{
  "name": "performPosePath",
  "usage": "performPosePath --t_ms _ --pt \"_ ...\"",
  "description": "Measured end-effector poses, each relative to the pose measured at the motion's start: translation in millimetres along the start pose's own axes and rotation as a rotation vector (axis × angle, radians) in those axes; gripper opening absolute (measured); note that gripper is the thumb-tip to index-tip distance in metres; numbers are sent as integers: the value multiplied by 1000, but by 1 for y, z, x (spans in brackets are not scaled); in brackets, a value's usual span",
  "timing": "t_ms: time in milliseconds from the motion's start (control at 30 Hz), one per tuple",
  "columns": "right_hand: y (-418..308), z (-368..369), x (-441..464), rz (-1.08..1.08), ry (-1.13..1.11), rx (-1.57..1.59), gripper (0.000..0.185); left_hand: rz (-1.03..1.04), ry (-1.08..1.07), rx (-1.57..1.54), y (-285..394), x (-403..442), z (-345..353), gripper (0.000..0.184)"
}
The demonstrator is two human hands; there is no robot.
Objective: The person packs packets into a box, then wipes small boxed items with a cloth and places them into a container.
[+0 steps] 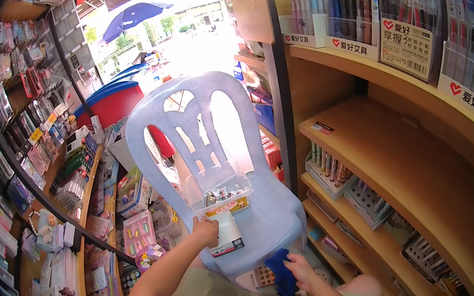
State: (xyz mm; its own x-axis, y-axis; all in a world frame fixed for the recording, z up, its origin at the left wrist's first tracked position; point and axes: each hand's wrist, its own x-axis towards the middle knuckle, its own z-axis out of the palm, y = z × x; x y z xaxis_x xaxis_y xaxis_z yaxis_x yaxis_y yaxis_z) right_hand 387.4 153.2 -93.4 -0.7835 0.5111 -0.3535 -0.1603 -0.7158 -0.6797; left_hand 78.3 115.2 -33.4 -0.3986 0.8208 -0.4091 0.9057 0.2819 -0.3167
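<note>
A light-blue plastic chair stands in front of me. On its seat is a clear plastic bin with small silvery packets in it. Just in front of the bin lies a small white box with a black printed edge. My left hand grips this box at its left side, fingers curled. Bunched in my right hand is a dark-blue cloth, which hangs by the front right edge of the seat.
At right, a wooden shelf unit holds pen displays on top and trays of pens lower down. Packed stationery racks line the left. Behind the chair is a bright doorway with a blue umbrella outside.
</note>
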Motion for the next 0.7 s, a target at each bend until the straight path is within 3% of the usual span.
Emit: performPosePath --t_ms 233,533,700 --pt "-1 -1 0 -6 -14 3 15 16 77 -136 -8 3 9 71" --pt "3 -2 4 -38 28 43 14 7 103 -205 -8 -6 2 71" --pt "4 -4 8 -38 19 104 15 51 373 -629 -6 -22 1 70"
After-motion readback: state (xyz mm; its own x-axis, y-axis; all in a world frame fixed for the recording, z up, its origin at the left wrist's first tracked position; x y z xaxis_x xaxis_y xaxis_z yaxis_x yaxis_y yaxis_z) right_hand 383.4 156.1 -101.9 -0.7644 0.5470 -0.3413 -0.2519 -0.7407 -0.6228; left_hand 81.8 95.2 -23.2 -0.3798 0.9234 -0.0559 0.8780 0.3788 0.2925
